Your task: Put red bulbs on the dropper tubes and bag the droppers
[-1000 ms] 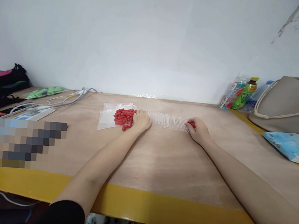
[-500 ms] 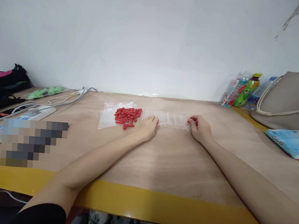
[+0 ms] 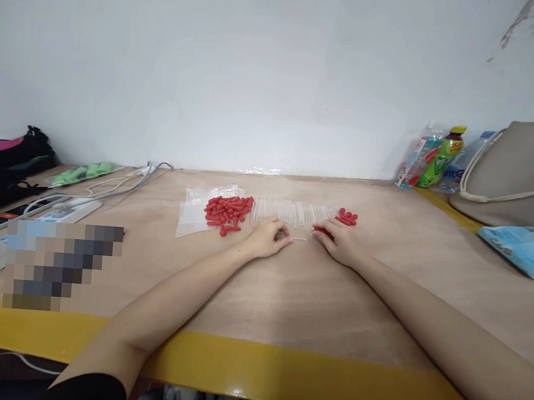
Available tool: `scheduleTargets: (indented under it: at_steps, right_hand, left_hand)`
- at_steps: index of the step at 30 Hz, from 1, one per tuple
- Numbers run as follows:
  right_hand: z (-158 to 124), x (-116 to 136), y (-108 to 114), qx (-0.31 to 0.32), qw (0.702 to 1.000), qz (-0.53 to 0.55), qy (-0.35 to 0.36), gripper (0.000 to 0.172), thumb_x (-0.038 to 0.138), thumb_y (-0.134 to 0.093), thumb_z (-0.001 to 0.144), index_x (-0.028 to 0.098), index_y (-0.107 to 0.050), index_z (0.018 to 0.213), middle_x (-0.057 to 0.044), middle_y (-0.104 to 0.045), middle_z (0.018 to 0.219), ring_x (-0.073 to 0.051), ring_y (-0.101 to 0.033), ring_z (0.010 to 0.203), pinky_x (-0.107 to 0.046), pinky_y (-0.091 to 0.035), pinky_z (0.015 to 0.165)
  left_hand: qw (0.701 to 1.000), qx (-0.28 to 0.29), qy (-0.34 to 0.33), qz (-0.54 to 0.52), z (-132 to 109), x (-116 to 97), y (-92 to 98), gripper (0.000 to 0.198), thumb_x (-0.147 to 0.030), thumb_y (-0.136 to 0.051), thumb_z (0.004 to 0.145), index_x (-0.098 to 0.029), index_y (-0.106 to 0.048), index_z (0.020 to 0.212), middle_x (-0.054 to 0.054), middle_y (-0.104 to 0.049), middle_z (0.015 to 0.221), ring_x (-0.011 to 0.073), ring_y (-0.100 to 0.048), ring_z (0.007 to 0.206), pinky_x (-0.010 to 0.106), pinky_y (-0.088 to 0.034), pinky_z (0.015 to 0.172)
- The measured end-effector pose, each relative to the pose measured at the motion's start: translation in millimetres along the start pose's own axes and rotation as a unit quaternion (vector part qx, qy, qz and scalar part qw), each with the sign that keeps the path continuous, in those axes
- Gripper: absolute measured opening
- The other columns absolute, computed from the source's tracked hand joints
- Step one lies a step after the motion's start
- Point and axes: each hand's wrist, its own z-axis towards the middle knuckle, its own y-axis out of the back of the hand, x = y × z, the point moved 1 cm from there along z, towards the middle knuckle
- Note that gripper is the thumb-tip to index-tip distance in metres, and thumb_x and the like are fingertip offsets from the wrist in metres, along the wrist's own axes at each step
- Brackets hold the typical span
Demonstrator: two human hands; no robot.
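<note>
Clear plastic bag (image 3: 192,212) at left, with a heap of small red rubber caps (image 3: 227,212) on its right edge. Next to it lies a row of thin clear plastic tubes (image 3: 293,213). Left hand (image 3: 268,239) is just in front, fingers pinched on a single clear tube (image 3: 299,239). Right hand (image 3: 341,243) pinches one red cap (image 3: 320,230). Smaller cap pile (image 3: 348,216) lies just behind it.

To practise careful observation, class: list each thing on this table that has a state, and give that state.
left hand: pinching a single tube that lies flat.
right hand: closed on a red cap.
row of tubes: lying side by side.
plastic bag: flat, with a cap pile at its right end.
green bottle: capped, leaning.
</note>
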Motion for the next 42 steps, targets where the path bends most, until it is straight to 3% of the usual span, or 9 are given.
scheduleTargets:
  at_steps: [3, 10, 15, 25, 42]
  right_hand:
    - [-0.1, 2.3, 1.1, 0.008, 1.000, 0.013, 0.003, 0.023, 0.031, -0.043, 0.084, 0.020, -0.062, 0.093, -0.007, -0.060, 0.084, -0.019, -0.056, 0.076, -0.034, -0.046, 0.069]
    - [0.3, 9.2, -3.0, 0.059, 0.997, 0.046, -0.008, 0.023, 0.032, -0.047, 0.083, 0.021, -0.063, 0.094, -0.005, -0.059, 0.080, -0.017, -0.055, 0.071, -0.031, -0.045, 0.066]
    - [1.5, 12.7, -5.0, 0.046, 0.996, 0.069, -0.019, 0.023, 0.032, -0.046, 0.083, 0.021, -0.064, 0.094, -0.004, -0.059, 0.075, -0.015, -0.053, 0.067, -0.029, -0.043, 0.063]
    - [1.3, 19.1, -9.1, 0.033, 0.992, 0.095, -0.078, 0.020, 0.033, -0.050, 0.081, 0.018, -0.063, 0.086, -0.002, -0.061, 0.071, -0.014, -0.052, 0.060, -0.026, -0.041, 0.055]
    - [-3.1, 25.2, -6.8, 0.029, 0.996, 0.082, 0.024, 0.011, 0.023, -0.049, 0.083, 0.016, -0.057, 0.079, -0.004, -0.056, 0.073, -0.014, -0.052, 0.068, -0.027, -0.042, 0.062]
  left_hand:
    - [1.000, 0.002, 0.005, -0.006, 2.8, -0.7, -3.1, 0.015, -0.030, -0.053, 0.080, -0.016, -0.056, 0.075, 0.003, -0.056, 0.079, 0.0155, -0.053, 0.076, 0.028, -0.043, 0.071]
    - [0.999, -0.008, 0.006, -0.040, -0.6, -4.8, -4.1, 0.013, -0.025, -0.042, 0.086, -0.018, -0.052, 0.090, 0.002, -0.059, 0.082, 0.0148, -0.054, 0.077, 0.026, -0.043, 0.069]
    - [0.997, -0.005, -0.058, -0.042, -1.3, -7.5, -2.3, 0.017, -0.024, -0.040, 0.088, -0.017, -0.056, 0.091, 0.003, -0.061, 0.088, 0.0149, -0.055, 0.084, 0.026, -0.042, 0.078]
    - [0.996, -0.019, -0.066, -0.058, -5.6, -7.4, 2.3, 0.022, -0.025, -0.039, 0.089, -0.018, -0.059, 0.096, 0.004, -0.062, 0.092, 0.0153, -0.056, 0.087, 0.026, -0.042, 0.080]
    - [0.988, -0.043, -0.143, -0.037, -8.1, -4.7, 0.9, 0.019, -0.022, -0.045, 0.087, -0.014, -0.062, 0.087, 0.003, -0.062, 0.073, 0.0135, -0.055, 0.071, 0.023, -0.042, 0.067]
